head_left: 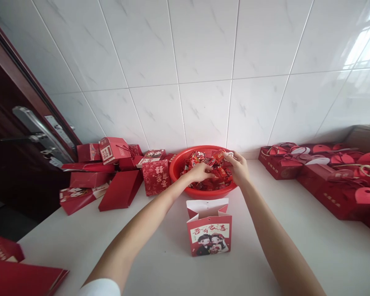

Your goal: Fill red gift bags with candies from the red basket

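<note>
A red plastic basket (pixel 176 158) by the wall holds many wrapped candies (pixel 209 186). My left hand (pixel 202 172) reaches over its middle, fingertips down among the wrappers; what they grip, if anything, is hidden. At the basket's right side, my right hand (pixel 237 166) has its fingers closed on a red candy packet (pixel 219 155). In front of the basket stands a red and white gift box (pixel 209 236), upright with its top flaps open and a cartoon couple printed on its front.
Red boxes (pixel 120 191) are piled at the left, with more at the lower left corner (pixel 21 279). Rows of red boxes with handles (pixel 329 189) stand at the right. Behind is a tiled wall (pixel 203 107); a dark door with a metal handle (pixel 33 123) is at the left.
</note>
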Available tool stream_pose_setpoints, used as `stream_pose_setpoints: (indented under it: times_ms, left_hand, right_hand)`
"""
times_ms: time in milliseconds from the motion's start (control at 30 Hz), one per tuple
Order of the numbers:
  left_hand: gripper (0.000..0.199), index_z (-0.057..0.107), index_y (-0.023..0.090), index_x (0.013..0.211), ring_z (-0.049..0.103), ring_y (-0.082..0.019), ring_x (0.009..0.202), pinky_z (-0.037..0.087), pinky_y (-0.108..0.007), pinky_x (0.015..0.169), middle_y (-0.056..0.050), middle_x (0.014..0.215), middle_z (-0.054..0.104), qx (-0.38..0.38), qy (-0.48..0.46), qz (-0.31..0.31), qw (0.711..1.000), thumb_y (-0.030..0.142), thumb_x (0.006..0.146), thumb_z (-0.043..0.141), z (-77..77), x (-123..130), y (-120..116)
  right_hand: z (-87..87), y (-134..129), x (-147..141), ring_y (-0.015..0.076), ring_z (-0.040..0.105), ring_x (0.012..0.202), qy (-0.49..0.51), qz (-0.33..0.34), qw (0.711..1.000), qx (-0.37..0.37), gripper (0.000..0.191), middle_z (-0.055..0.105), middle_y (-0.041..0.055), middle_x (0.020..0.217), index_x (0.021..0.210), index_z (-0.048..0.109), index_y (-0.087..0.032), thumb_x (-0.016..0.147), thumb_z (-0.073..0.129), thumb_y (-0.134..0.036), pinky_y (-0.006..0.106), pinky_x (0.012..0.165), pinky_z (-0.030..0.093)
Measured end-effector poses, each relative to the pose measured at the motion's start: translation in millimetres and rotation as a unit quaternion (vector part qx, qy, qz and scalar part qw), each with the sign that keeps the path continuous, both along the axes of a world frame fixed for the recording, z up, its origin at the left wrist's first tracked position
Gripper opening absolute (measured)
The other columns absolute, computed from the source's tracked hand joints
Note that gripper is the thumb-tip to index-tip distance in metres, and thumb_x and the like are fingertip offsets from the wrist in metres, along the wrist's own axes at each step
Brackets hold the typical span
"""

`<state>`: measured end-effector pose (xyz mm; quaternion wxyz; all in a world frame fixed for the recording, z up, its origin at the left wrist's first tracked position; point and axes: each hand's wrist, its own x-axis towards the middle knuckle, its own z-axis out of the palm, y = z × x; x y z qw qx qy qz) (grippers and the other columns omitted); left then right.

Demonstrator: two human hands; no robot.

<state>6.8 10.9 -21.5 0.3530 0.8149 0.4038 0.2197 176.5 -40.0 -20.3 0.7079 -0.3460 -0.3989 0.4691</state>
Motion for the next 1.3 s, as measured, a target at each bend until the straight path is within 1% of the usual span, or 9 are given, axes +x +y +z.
stream_pose_setpoints:
  times_ms: [133,300,467,600,767,900,1000,1100,1300]
  left_hand:
    - [0.032,0.073,0.015,0.08,0.069,-0.024,0.077,0.054,-0.035,0.076,-0.005,0.078,0.075,-0.022,-0.154,0.037,0.987,0.047,0.077,0.074,10.2,-8.3,-14.7]
    - [0.044,0.075,0.016,0.104,0.071,-0.027,0.099,0.056,-0.039,0.09,-0.008,0.108,0.078,-0.037,-0.317,0.034,0.947,0.05,0.077,0.076,34.3,-25.2,-59.9]
    - [0.042,0.076,0.016,0.102,0.071,-0.029,0.102,0.057,-0.04,0.091,-0.008,0.106,0.078,-0.003,-0.376,0.075,0.923,0.048,0.076,0.078,48.3,-31.5,-104.0]
    - [0.041,0.073,0.017,0.098,0.072,-0.029,0.101,0.057,-0.041,0.094,-0.007,0.104,0.077,0.017,-0.38,0.111,0.918,0.053,0.078,0.074,44.6,-32.7,-124.9]
    - [0.048,0.057,0.023,0.12,0.069,-0.026,0.109,0.057,-0.038,0.093,-0.009,0.12,0.07,0.024,-0.398,0.148,0.905,0.048,0.082,0.072,33.3,-32.2,-144.1]
    - [0.04,0.053,0.025,0.115,0.07,-0.022,0.102,0.056,-0.035,0.092,-0.006,0.107,0.07,0.034,-0.409,0.15,0.899,0.04,0.083,0.071,30.5,-37.3,-157.7]
    - [0.017,0.063,0.022,0.091,0.066,-0.023,0.106,0.053,-0.033,0.092,-0.006,0.108,0.069,0.096,-0.349,0.151,0.92,0.036,0.083,0.069,33.2,-46.0,-167.1]
    - [0.021,0.071,0.021,0.072,0.065,-0.024,0.104,0.052,-0.034,0.092,-0.007,0.106,0.069,0.108,-0.229,0.117,0.96,0.037,0.084,0.067,33.0,-51.9,-173.4]
    - [0.021,0.081,0.023,0.088,0.069,-0.025,0.103,0.053,-0.037,0.096,-0.008,0.103,0.077,0.061,-0.162,0.074,0.982,0.037,0.087,0.065,19.9,-50.5,-166.6]
  right_hand:
    - [9.1,-7.9,1.4,0.0145,0.061,0.064,0.005,0.049,0.999,-0.008,0.044,0.068,-0.0012,0.074,0.074,0.066,-0.02,0.054,0.091,-0.05,0.026,0.056,0.052]
    - [36.0,-34.2,-3.8,0.0123,0.062,0.064,-0.026,0.102,0.994,0.03,0.038,0.069,-0.002,0.077,0.079,0.069,-0.021,0.06,0.09,-0.047,0.024,0.059,0.053]
    - [65.7,-72.7,-10.5,0.0143,0.064,0.07,-0.077,0.136,0.984,0.082,0.033,0.069,-0.0018,0.079,0.084,0.071,-0.023,0.065,0.089,-0.044,0.028,0.065,0.057]
    - [75.9,-97.5,-9.8,0.0174,0.066,0.072,-0.117,0.146,0.976,0.111,0.03,0.071,0.0001,0.079,0.083,0.072,-0.023,0.068,0.087,-0.045,0.033,0.07,0.058]
    - [71.1,-106.8,-8.9,0.0208,0.069,0.081,-0.196,0.151,0.958,0.143,0.028,0.074,0.0034,0.091,0.093,0.075,-0.024,0.074,0.084,-0.042,0.035,0.074,0.057]
    - [72.9,-111.1,-8.1,0.0212,0.068,0.083,-0.252,0.142,0.943,0.166,0.025,0.074,0.0037,0.091,0.093,0.076,-0.023,0.077,0.082,-0.041,0.035,0.074,0.057]
    - [82.4,-120.5,-0.3,0.021,0.066,0.079,-0.296,0.138,0.928,0.178,0.021,0.073,0.004,0.087,0.088,0.076,-0.023,0.077,0.082,-0.04,0.036,0.07,0.058]
    - [93.0,-130.4,12.2,0.0245,0.067,0.086,-0.352,0.135,0.907,0.188,0.021,0.073,0.0067,0.09,0.084,0.076,-0.023,0.074,0.084,-0.04,0.038,0.073,0.059]
    - [94.2,-132.2,26.2,0.0213,0.068,0.08,-0.46,0.159,0.856,0.171,0.017,0.075,0.0078,0.099,0.088,0.074,-0.022,0.081,0.077,-0.037,0.03,0.064,0.056]
